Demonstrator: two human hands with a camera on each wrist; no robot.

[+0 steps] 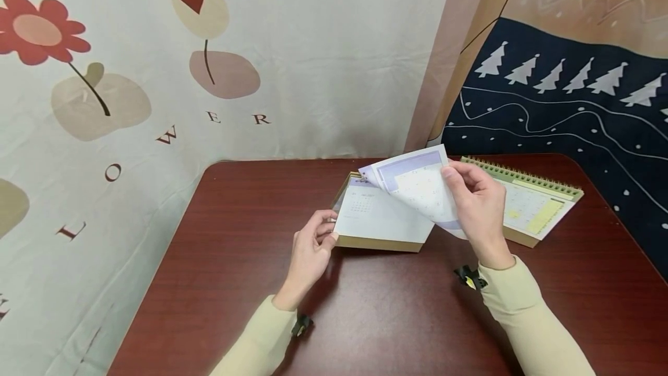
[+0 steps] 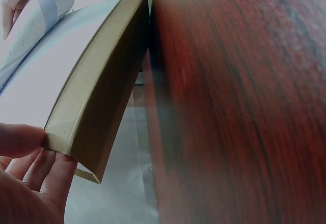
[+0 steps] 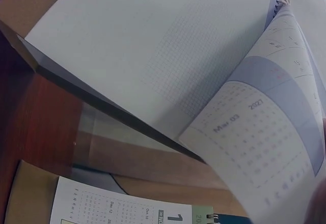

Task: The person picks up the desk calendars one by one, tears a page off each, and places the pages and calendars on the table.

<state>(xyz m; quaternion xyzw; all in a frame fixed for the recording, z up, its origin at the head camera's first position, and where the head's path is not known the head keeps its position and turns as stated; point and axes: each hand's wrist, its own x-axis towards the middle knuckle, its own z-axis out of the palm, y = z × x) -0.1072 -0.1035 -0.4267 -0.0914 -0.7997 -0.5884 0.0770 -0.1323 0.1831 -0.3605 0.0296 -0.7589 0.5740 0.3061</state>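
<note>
A desk calendar with a tan cardboard stand leans on the table. My left hand grips its lower left corner; in the left wrist view the thumb lies on top of the cardboard edge and the fingers are beneath. With thumb and fingers, my right hand pinches lifted calendar pages by their edge. These pages curl up toward the right, still joined to the spiral binding. Under them shows a pale page with a faint grid. "Mar.03 2027" is printed on a lifted page.
A second desk calendar, green and yellow with a gold spiral, stands to the right behind my right hand. Both rest on a reddish-brown wooden table. Printed cloth hangs behind the table's far edge.
</note>
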